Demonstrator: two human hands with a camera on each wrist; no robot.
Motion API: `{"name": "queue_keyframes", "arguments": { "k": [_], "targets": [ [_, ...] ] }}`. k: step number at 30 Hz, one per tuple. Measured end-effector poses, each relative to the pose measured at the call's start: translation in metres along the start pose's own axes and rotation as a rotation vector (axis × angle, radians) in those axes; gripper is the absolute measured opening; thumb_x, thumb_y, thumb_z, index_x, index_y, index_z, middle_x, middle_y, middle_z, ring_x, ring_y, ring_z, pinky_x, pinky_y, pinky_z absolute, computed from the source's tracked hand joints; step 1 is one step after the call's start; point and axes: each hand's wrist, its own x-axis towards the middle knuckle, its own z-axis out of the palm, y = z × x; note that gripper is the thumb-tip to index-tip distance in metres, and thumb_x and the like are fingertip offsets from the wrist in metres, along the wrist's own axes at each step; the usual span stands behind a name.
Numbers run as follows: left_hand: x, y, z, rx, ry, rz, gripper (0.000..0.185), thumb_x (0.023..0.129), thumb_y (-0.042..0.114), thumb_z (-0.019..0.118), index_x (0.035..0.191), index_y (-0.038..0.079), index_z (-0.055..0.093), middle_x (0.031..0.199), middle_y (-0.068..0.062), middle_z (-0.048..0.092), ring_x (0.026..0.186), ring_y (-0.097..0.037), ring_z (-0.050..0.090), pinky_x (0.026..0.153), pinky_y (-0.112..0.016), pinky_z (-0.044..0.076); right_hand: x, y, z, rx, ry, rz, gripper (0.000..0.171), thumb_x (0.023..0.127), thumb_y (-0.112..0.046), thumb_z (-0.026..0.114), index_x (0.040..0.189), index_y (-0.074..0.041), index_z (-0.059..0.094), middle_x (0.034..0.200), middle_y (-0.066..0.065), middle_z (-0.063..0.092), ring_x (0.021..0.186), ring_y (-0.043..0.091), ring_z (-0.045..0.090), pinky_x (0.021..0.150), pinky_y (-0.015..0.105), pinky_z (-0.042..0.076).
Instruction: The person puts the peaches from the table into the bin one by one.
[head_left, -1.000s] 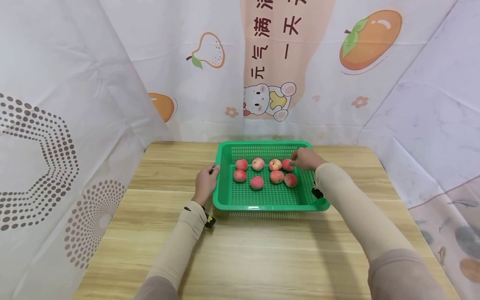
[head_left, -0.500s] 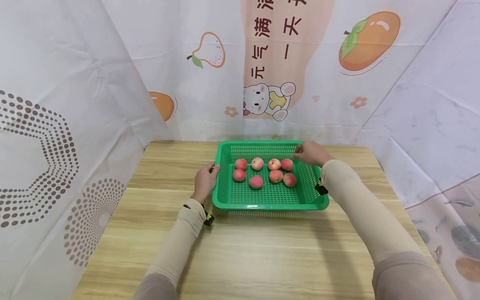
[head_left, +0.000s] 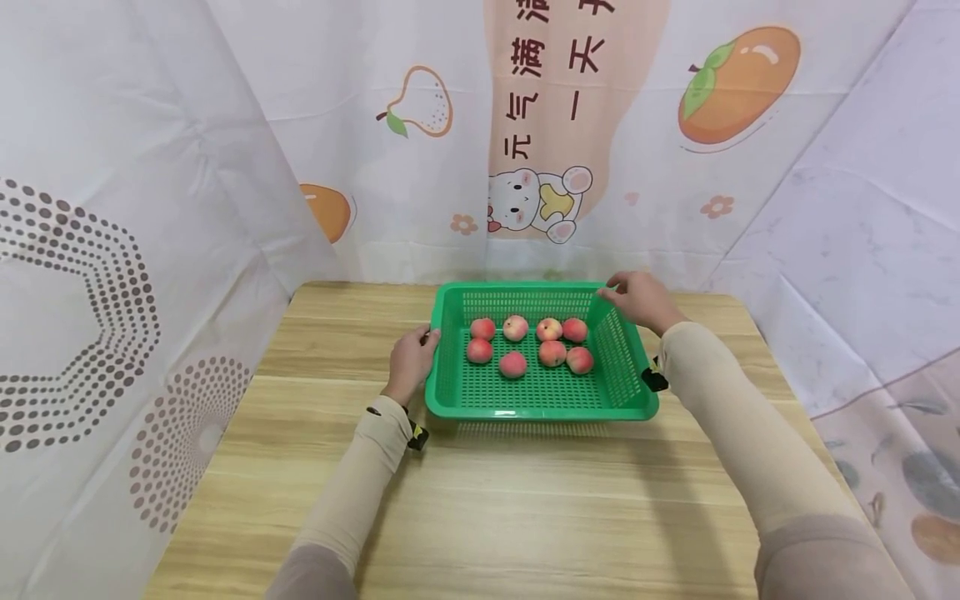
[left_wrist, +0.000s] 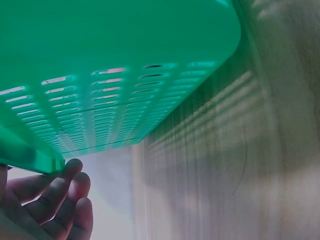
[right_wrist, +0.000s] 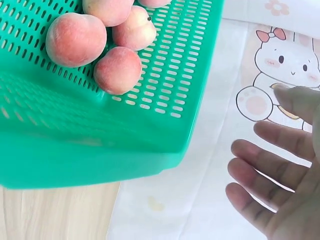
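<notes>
The green basket (head_left: 542, 400) is a shallow rectangular plastic tray with slotted walls and a perforated bottom; it sits flat on the wooden desk (head_left: 480, 500), toward the far middle; the left hand (head_left: 411, 362) grips its left rim, fingers curled below the edge; the right hand (head_left: 639, 300) is over its far right corner, fingers relaxed; eight peaches (head_left: 551, 352), pink and red with pale patches, lie inside in two rows of four, in the far half of the basket, close to each other.
</notes>
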Motion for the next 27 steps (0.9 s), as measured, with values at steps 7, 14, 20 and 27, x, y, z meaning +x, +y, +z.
{"name": "queue_keyframes", "arguments": {
  "k": [7, 14, 20, 27],
  "targets": [
    [0.000, 0.002, -0.003, 0.025, -0.045, -0.005, 0.050, 0.103, 0.040, 0.045, 0.139, 0.007, 0.054, 0.124, -0.015, 0.066, 0.110, -0.030, 0.063, 0.091, -0.045, 0.050, -0.005, 0.011, -0.003, 0.029, 0.090, -0.002, 0.051, 0.104, -0.038, 0.042, 0.127, 0.005, 0.058, 0.122, 0.030, 0.060, 0.108, 0.044, 0.058, 0.089, 0.057, 0.047],
    [0.004, 0.010, -0.008, 0.065, -0.066, -0.017, 0.047, 0.102, 0.038, 0.045, 0.136, 0.007, 0.057, 0.120, -0.013, 0.068, 0.104, -0.030, 0.064, 0.090, -0.044, 0.050, -0.008, 0.016, -0.008, 0.051, 0.130, 0.012, 0.057, 0.105, -0.043, 0.037, 0.133, 0.004, 0.054, 0.132, 0.030, 0.054, 0.117, 0.046, 0.052, 0.093, 0.061, 0.043],
    [0.007, 0.012, -0.008, 0.092, -0.076, -0.022, 0.046, 0.102, 0.038, 0.046, 0.135, 0.008, 0.058, 0.120, -0.012, 0.068, 0.107, -0.030, 0.064, 0.092, -0.045, 0.050, -0.011, 0.023, -0.013, 0.083, 0.137, 0.043, 0.071, 0.101, -0.055, 0.035, 0.141, 0.003, 0.044, 0.142, 0.032, 0.042, 0.126, 0.049, 0.043, 0.100, 0.064, 0.037],
    [0.010, 0.015, -0.009, 0.091, -0.080, -0.023, 0.050, 0.101, 0.038, 0.047, 0.138, 0.005, 0.055, 0.123, -0.013, 0.067, 0.113, -0.031, 0.062, 0.097, -0.046, 0.048, -0.014, 0.030, -0.011, 0.049, 0.142, 0.058, 0.081, 0.099, -0.061, 0.032, 0.146, 0.006, 0.035, 0.146, 0.037, 0.032, 0.134, 0.053, 0.031, 0.108, 0.066, 0.027]
  ]
}}
